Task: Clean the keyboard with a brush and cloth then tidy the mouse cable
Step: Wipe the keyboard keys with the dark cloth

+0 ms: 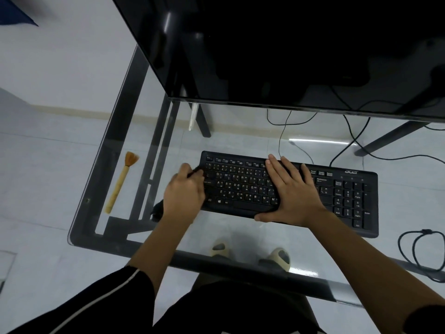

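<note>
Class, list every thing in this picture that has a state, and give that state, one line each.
keyboard: flat on the glass desk, left end under the cloth.
cloth: bunched, held by the left grip.
right grip: open, flat on the keys.
brush: lying unused left of the keyboard.
monitor: screen dark.
cable: gathered in loops at the right.

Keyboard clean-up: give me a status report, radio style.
Left hand grips black cloth on keyboard, left end. Right hand flat on it, steadying. Brush idle on desk, left. Coiled cable right, untouched; nothing blocking.
</note>
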